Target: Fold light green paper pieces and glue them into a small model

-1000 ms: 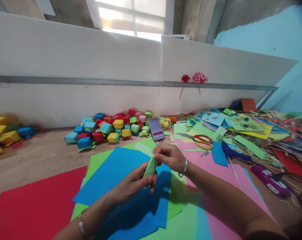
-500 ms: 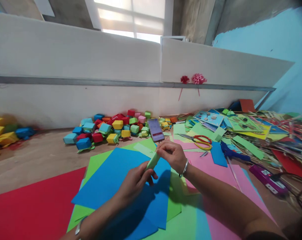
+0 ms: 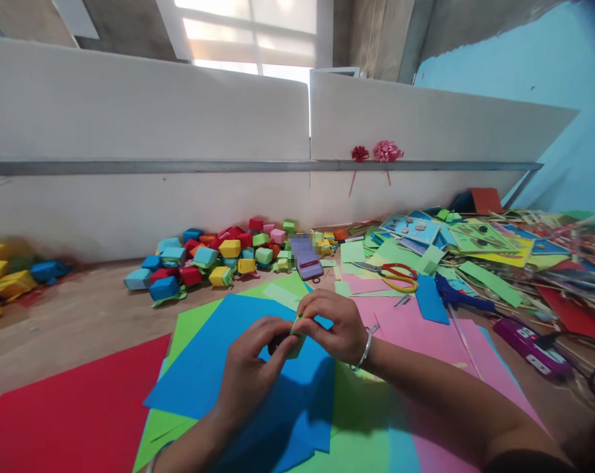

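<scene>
A small light green folded paper piece (image 3: pixel 296 347) is held in the air between my two hands, mostly covered by fingers. My left hand (image 3: pixel 255 358) grips it from the left, thumb against its near side. From the right, my right hand (image 3: pixel 333 325) pinches its upper edge between thumb and fingers. Below them lie blue sheets (image 3: pixel 203 368) on top of green sheets (image 3: pixel 191 322). Just beyond my hands, a light green paper strip (image 3: pixel 281 295) rests on the sheets. A phone (image 3: pixel 306 257) stands behind it.
Small coloured paper boxes (image 3: pixel 218 253) are heaped at the back left. Scissors (image 3: pixel 393 272), a blue glue gun (image 3: pixel 457 297) and a purple power strip (image 3: pixel 528 348) with a cable lie to the right. Pink sheets (image 3: pixel 390 322) and a red sheet (image 3: pixel 80 407) flank the blue ones.
The green paper piece has been lowered and turned, and my fingers now cover more of it. My right hand has come down closer to my left hand.
</scene>
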Tool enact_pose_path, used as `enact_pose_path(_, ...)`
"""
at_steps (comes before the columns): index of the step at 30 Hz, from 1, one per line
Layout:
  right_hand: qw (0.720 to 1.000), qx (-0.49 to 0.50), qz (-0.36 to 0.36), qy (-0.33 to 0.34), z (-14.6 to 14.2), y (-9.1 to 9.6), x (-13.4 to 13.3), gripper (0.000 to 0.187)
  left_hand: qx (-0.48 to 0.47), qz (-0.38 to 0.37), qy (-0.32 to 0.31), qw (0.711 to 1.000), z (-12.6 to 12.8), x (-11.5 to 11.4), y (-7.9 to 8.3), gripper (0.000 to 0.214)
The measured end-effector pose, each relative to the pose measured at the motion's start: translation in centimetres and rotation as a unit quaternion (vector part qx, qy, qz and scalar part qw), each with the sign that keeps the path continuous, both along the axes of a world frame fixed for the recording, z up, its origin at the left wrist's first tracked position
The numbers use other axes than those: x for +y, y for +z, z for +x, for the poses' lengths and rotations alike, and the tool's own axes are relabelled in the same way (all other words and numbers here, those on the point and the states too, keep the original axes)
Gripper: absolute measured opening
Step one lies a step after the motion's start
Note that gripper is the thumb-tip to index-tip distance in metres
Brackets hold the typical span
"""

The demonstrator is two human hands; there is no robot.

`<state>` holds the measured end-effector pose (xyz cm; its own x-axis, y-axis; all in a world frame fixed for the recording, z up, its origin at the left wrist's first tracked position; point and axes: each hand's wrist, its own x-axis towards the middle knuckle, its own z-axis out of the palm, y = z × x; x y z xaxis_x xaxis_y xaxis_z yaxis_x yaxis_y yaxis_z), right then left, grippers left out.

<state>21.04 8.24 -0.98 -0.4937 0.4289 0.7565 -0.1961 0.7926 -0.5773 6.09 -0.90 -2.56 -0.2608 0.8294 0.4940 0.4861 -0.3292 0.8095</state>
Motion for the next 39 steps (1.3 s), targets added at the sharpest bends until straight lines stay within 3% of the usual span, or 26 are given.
enact_pose_path(3,0.999,0.034,0.023,-0.024,0.1,-0.1,-0.3,0.021,0.018,0.060,0.030,0.998,-0.3,-0.1,-0.1,0.006)
enact_pose_path(6,0.997,0.054,0.042,-0.025,-0.1,-0.3,-0.2,0.034,0.079,0.154,0.047,0.984,-0.7,0.0,-0.4,0.010)
enact_pose_path(10,0.998,0.042,0.044,0.001,-0.3,-0.3,-0.1,0.022,0.148,0.213,0.041,0.965,-1.0,0.1,-0.5,0.016)
enact_pose_path(17,0.998,0.063,0.028,0.010,-0.3,-0.7,-0.1,0.014,0.172,0.201,0.054,0.963,-0.9,-0.3,0.0,0.012)
enact_pose_path(23,0.998,0.046,0.030,0.020,-0.3,-0.9,-0.1,0.020,0.170,0.214,0.041,0.961,-1.0,-0.6,0.6,0.014)
enact_pose_path(39,0.998,0.042,0.043,-0.019,-0.1,-0.7,-0.6,0.017,0.154,0.204,0.024,0.966,-1.2,-0.8,0.7,0.014)
